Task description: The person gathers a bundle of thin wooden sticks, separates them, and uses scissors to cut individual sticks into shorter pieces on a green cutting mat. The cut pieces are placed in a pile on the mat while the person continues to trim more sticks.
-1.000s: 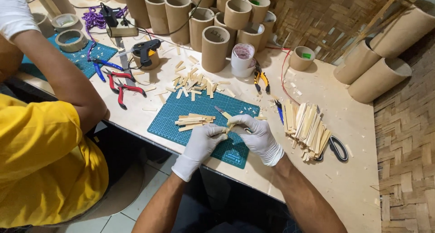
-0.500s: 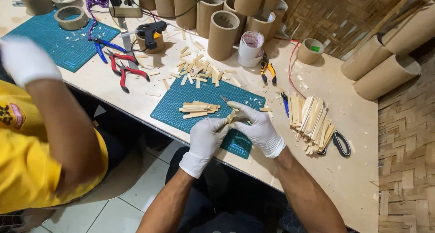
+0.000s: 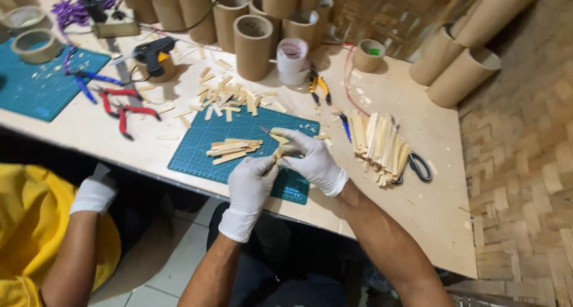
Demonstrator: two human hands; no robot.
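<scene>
Both my hands wear white gloves and meet over the near right corner of a teal cutting mat. My left hand pinches a short pale wooden stick. My right hand grips a small knife whose blade tip pokes out to the left, close to the stick's end. A little stack of cut sticks lies on the mat just left of my hands. Loose stick pieces are scattered beyond the mat.
A bundle of longer sticks lies right of my hands, beside black scissors. Cardboard tubes, a glue gun, yellow pliers and red pliers sit further back. A person in yellow with a gloved hand sits at my left.
The view has shifted closer and to the right. The neighbouring person's gloved hand dropped from above the table to below its edge. My hands stay together on the stick.
</scene>
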